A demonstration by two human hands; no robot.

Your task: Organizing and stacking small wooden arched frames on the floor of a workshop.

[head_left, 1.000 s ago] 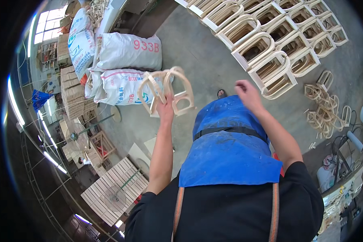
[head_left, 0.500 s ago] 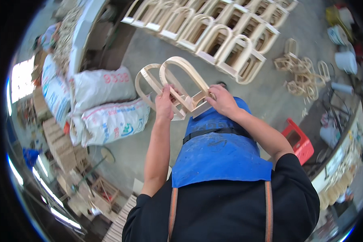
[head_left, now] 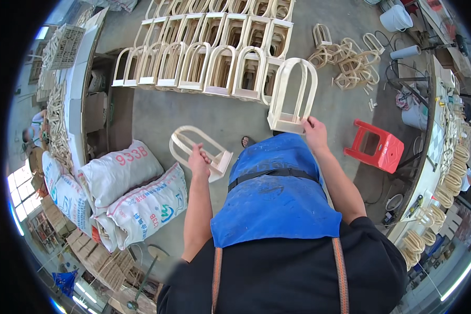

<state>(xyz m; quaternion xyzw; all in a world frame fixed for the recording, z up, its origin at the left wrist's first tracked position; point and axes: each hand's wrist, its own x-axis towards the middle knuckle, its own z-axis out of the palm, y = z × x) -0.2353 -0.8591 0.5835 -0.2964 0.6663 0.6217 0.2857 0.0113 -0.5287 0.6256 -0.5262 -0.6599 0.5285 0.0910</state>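
My left hand [head_left: 198, 161] is closed around the side of an arched wooden frame [head_left: 223, 164], which tilts toward the left above the floor. My right hand [head_left: 315, 135] grips the lower right corner of another arched wooden frame [head_left: 284, 124]. That one is held with its arch pointing away from me, just beyond the blue apron [head_left: 277, 204] I wear. Both frames are pale wood with a rounded top and a small boxed base. A gap separates the two.
Rows of similar arched frames [head_left: 193, 85] stand on the floor ahead. Loose arched pieces [head_left: 348, 63] lie in a pile beyond the right hand. A red plastic stool [head_left: 384, 149] is at right, stuffed white sacks [head_left: 123, 175] at left. Long workbenches run along both sides.
The two frames, close together before, are now apart: the right hand has carried one away and to the right, while the left hand keeps the other at left. My view has also turned.
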